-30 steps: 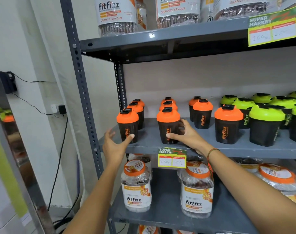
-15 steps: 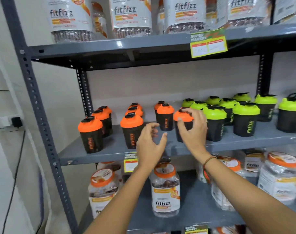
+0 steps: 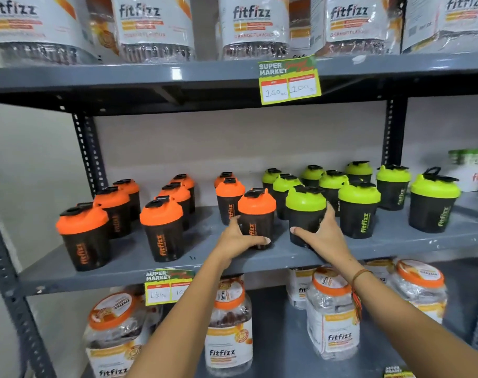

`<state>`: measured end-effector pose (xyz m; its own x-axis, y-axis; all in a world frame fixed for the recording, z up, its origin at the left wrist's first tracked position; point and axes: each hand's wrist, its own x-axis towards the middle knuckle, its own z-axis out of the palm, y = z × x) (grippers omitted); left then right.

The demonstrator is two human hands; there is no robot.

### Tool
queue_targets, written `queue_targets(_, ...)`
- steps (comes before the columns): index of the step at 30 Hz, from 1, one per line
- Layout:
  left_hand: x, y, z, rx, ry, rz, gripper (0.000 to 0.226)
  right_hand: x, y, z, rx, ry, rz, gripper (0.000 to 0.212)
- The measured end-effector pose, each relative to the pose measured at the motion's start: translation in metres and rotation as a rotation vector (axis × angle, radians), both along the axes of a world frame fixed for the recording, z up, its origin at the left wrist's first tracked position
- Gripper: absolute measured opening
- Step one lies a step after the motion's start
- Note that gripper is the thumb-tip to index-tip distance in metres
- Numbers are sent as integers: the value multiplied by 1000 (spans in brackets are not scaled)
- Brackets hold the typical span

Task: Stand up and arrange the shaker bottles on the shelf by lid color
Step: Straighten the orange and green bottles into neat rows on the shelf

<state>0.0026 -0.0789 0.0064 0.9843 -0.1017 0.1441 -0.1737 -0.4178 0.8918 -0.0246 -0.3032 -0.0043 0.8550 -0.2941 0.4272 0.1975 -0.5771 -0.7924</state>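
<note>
Black shaker bottles stand upright on the grey middle shelf (image 3: 139, 257). Several with orange lids fill the left half, several with green lids the right half. My left hand (image 3: 239, 237) wraps the base of the front orange-lid bottle (image 3: 257, 205) near the middle. Right beside it, my right hand (image 3: 321, 236) grips the base of the front green-lid bottle (image 3: 305, 203). Both bottles rest on the shelf, close to its front edge. One green-lid bottle (image 3: 434, 199) at the far right has its cap flipped up.
Large fitfizz jars (image 3: 228, 326) fill the shelf below, and wrapped fitfizz jars (image 3: 253, 23) the shelf above. Yellow price tags (image 3: 289, 80) hang on the shelf edges. A perforated upright (image 3: 88, 151) bounds the left side, another (image 3: 393, 132) stands at the back right.
The view has swung right along the shelf. My hands left the two orange-lid bottles at the left, passed through the air, and now each grips a bottle in the middle.
</note>
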Motion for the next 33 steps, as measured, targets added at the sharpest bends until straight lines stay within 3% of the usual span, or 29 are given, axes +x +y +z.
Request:
queue_targets(5,0,-2,-1,14,4,14,88,13,-6,5,-75,94,44,101)
queue_targets(10,-16,-1,-1,128,-115,182,76,9,-6,2,-75,53,63,76)
queue_targets(16,-39,8,-4,249,-205,363,81,-2,-3,5,-80,33,57,74)
queue_targets(22,-54,17,-7,248,-231,456,78,-10,-1,6,-110,31,11,75)
queue_targets(33,-55,20,-6,241,-210,425,84,-13,0,8,-132,34,-41,80)
